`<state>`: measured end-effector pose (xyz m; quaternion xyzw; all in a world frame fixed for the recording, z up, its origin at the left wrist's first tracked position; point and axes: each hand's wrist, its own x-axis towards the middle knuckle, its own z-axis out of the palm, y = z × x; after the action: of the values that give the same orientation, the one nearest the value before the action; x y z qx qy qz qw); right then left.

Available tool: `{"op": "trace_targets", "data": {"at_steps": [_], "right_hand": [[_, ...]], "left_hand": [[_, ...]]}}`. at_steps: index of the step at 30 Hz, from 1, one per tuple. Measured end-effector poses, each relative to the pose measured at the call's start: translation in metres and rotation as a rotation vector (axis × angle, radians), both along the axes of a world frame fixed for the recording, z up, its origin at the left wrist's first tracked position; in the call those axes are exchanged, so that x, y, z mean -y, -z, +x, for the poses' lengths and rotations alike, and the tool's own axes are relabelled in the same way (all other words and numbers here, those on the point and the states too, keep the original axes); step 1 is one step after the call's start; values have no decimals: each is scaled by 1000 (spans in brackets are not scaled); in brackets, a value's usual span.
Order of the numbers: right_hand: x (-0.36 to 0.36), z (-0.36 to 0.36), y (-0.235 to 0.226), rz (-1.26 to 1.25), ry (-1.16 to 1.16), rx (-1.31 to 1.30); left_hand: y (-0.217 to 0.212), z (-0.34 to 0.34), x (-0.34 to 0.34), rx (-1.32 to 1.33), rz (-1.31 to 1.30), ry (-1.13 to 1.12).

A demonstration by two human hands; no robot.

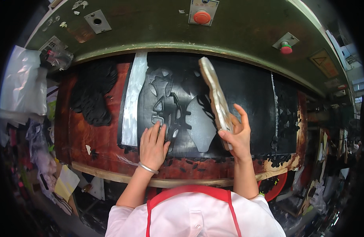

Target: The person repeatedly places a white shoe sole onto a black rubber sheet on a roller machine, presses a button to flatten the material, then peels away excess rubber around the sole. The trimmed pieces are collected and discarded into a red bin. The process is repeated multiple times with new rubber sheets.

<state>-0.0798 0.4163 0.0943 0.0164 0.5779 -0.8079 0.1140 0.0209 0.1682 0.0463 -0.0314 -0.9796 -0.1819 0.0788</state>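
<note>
A long wavy-edged cutting die (pixel 214 93), pale and metallic along its side, stands tilted on edge in my right hand (pixel 238 136). My thumb and fingers grip its near end, and its far end rises over the sheet. Below it lies a shiny black sheet (pixel 249 102) with cut-through shapes, grey showing in a large opening (pixel 199 126). My left hand (pixel 152 144) rests with fingers stretched out on the sheet, at the near end of a cut black piece (pixel 172 112) with several slots. A metal bracelet (pixel 148 168) circles my left wrist.
A green machine body (pixel 150 27) spans the far side, bearing two red push buttons (pixel 201 17). Black scraps (pixel 93 94) are heaped on the reddish board (pixel 81 136) at left, beside a pale strip (pixel 134 102). Plastic bags (pixel 24 87) hang far left. A red basin (pixel 275 187) sits lower right.
</note>
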Motion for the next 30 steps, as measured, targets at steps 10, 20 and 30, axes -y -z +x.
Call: {"op": "trace_targets", "data": {"at_steps": [10,20,30], "right_hand": [[-36,9,22,982,110,-411],[-13,-100,58,1050,165,-603],[-72,-265,-28,1133,840,-716]], "left_hand": [[6,-16,3,-12,-104,-21],[9,-113,27,-166,38,7],[19,-111,13,-114,155,4]]}}
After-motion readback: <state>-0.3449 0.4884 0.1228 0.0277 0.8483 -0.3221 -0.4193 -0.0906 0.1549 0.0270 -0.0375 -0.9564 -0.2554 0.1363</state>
